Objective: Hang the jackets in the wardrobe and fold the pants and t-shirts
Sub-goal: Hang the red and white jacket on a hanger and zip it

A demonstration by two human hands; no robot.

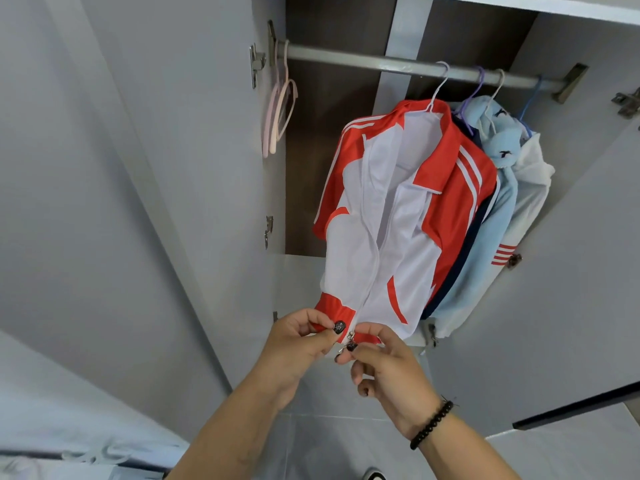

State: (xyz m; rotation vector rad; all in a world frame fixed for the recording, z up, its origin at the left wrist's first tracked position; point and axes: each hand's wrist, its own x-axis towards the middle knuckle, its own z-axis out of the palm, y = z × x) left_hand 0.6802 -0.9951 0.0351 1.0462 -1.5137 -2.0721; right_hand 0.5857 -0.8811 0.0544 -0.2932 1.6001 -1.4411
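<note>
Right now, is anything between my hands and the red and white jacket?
Nothing visible. The left hand pinches the jacket at its hem, and the right hand pinches the zipper pull at the bottom.

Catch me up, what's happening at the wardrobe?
A person is working on the red and white jacket, which already hangs on a hanger from the wardrobe rail. The left hand pinches the red hem beside the zip, and the right hand pinches the zipper pull at the bottom. The front is mostly open above. A dark jacket, a light blue jacket and a white one hang to its right. Spare pink hangers hang at the rail's left end.
</note>
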